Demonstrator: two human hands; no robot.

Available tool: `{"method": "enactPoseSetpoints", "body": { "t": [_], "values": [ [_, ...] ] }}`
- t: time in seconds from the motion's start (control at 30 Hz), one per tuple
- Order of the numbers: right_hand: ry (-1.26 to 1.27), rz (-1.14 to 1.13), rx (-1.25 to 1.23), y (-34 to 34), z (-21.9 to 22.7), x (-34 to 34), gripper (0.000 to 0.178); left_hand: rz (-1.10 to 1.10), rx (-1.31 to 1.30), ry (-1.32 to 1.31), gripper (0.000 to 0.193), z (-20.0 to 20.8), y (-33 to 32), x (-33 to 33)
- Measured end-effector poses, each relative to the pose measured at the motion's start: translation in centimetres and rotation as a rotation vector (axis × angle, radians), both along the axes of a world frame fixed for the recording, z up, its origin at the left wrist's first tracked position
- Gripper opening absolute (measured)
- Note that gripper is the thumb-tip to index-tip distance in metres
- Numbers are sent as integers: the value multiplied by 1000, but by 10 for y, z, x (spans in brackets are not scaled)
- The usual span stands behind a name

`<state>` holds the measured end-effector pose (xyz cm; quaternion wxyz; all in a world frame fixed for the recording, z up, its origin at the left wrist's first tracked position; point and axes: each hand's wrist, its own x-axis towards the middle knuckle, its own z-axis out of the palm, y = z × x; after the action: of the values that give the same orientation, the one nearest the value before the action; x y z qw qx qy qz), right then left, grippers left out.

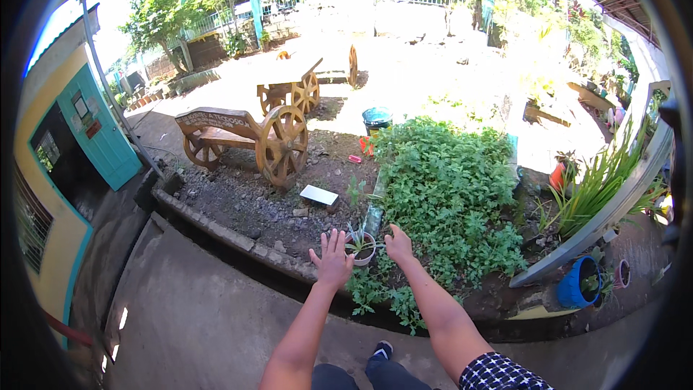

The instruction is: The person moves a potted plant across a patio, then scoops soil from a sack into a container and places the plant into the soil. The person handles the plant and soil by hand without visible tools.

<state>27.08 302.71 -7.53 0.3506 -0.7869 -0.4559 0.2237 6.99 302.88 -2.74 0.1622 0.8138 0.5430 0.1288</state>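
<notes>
Neither grip is closed on anything: the left hand (332, 258) is spread flat-fingered just left of the small white pot (363, 251), the right hand (398, 243) loosely opened just right of it. The pot, holding a spiky plant, is set in dark soil at the garden bed's near edge. A low, even two-sided hold looks wisest, leaves spared. Behind the pot, leafy groundcover (447, 195); beyond, a wooden wheeled bench (242, 133) on the sunlit yard.
</notes>
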Motion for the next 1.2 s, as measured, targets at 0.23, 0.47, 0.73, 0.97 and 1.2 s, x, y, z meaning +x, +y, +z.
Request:
{"method": "enactPoseSetpoints", "body": {
  "t": [0.23, 0.47, 0.73, 0.97, 1.2],
  "values": [
    [26, -61, 14, 48, -106, -4, 51, -118, 60, 142, 70, -102, 80, -11],
    [64, -290, -270, 79, -242, -29, 54, -215, 13, 157, 71, -227, 117, -28],
    [142, -492, -372, 110, -384, -38, 56, -139, 56, 75, 64, -337, 145, -47],
    [922, -655, -298, 137, -447, -36, 38, -130, 74, 30, 59, -373, 164, -53],
    [956, -935, -311, 170, -390, -44, 20, -130, 23, 92, 62, -348, 164, -51]
  ]
}}
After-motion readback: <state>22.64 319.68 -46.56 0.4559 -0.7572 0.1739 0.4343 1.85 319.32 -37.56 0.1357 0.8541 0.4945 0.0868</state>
